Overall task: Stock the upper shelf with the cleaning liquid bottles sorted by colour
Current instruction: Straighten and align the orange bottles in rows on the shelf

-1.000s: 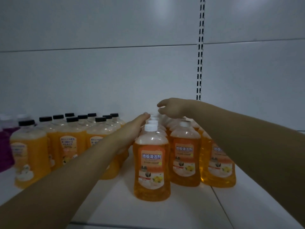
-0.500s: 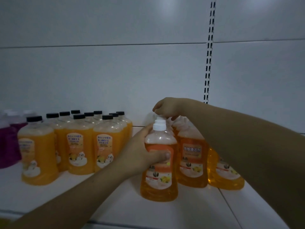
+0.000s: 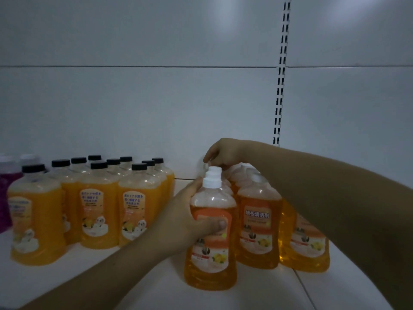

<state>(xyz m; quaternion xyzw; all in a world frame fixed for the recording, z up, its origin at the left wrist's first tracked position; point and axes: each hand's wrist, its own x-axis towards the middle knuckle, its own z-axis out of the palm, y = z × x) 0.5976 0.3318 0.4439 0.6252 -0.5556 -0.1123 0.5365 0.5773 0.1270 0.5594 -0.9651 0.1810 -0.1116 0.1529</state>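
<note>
On the white shelf (image 3: 143, 285) the left hand (image 3: 178, 220) wraps round the body of the front white-capped orange bottle (image 3: 211, 260), thumb pressed across its label, fingers behind. The bottle stands upright, long axis vertical, at the head of a column running straight back from the person. The right hand (image 3: 220, 153) reaches further in, fingers curled down over the caps at the back of that column; whether it actually pinches one I cannot tell. So the left hand is the one on the near bottle. Three white caps show in this column, with two more front bottles to its right (image 3: 258, 231). To the left, well apart, stand ten black-capped orange bottles (image 3: 93, 218); purple bottles (image 3: 5, 193) sit at the edge, count unclear.
</note>
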